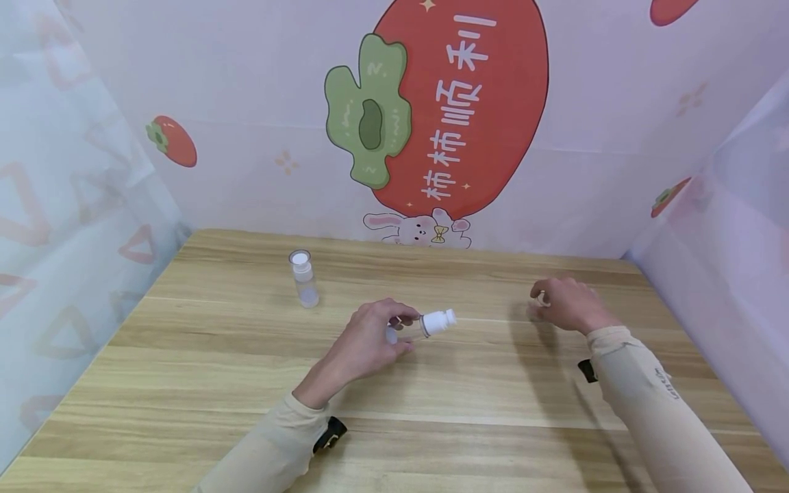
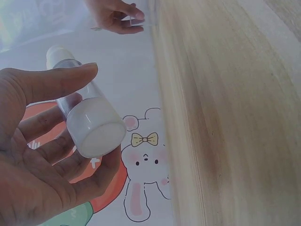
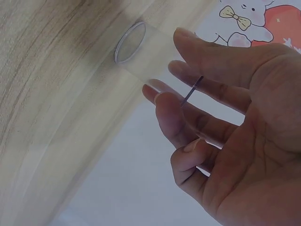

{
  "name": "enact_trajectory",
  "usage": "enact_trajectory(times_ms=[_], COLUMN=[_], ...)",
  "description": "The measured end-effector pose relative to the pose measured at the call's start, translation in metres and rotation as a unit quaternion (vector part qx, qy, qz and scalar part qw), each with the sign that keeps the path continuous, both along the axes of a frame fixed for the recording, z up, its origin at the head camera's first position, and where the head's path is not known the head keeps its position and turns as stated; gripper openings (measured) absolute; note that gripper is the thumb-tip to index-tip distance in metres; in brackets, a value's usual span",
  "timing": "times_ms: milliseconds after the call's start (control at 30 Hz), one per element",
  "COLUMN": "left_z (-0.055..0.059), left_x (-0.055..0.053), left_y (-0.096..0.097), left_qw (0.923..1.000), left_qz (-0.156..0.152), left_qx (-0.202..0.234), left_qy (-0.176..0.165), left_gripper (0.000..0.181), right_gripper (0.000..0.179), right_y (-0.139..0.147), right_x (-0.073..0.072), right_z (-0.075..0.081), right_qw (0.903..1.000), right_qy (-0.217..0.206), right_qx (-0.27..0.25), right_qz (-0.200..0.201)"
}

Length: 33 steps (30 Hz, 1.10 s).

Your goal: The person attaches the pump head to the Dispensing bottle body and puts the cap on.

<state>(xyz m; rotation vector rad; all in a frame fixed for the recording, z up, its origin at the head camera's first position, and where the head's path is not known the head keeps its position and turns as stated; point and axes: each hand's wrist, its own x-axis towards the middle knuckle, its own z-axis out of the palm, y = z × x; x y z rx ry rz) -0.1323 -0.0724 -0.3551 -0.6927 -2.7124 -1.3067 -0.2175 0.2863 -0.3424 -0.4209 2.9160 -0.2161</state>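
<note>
Tilted on its side above the table, a small clear bottle with a white pump top (image 1: 436,322) is gripped by my left hand (image 1: 370,339). The left wrist view shows its frosted white base (image 2: 96,127) toward the camera, with the thumb and fingers around the body. Farther right, my right hand (image 1: 570,305) holds a transparent cylindrical cap (image 3: 148,54) between thumb and fingers. The cap's round rim points down toward the wood in the right wrist view. In the head view the cap is barely visible against the table.
A second clear bottle with a white top (image 1: 305,279) stands upright at the back left of the wooden table (image 1: 203,383). Printed sheets (image 1: 259,185) form walls behind and along both sides. Black straps (image 1: 329,435) show at the wrists.
</note>
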Motion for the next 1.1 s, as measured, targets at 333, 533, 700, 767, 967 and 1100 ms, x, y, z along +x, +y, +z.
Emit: enact_trajectory(times_ms=[333,533,700,767,967,1100], left_z=[-0.001,-0.002,-0.002,-0.001,-0.001,-0.001], left_x=[0.0,0.0,-0.001,0.0,-0.001,-0.002], left_y=[0.001,0.001,0.001,0.001,0.0,0.0], left_qw=[1.0,1.0,1.0,1.0,1.0,0.9999], left_qz=[0.0,0.001,0.0,0.001,0.001,0.002], left_qx=[-0.002,-0.004,-0.007,-0.004,-0.002,-0.006], left_qy=[0.002,0.003,0.005,0.002,0.002,0.01], left_gripper=[0.037,0.037,0.037,0.037,0.038,0.037], right_gripper=[0.035,0.033,0.03,0.028,0.029,0.029], right_y=[-0.01,-0.025,-0.039,-0.044,-0.058,-0.064], right_x=[0.012,0.025,0.035,0.039,0.05,0.055], right_z=[0.008,0.016,0.018,0.019,0.019,0.019], right_qw=[0.9978,0.9916,0.9822,0.9769,0.9643,0.9584], right_qy=[0.044,0.074,0.099,0.108,0.116,0.115], right_qx=[-0.05,-0.106,-0.154,-0.177,-0.228,-0.251], right_qz=[0.0,0.012,0.04,0.051,0.066,0.073])
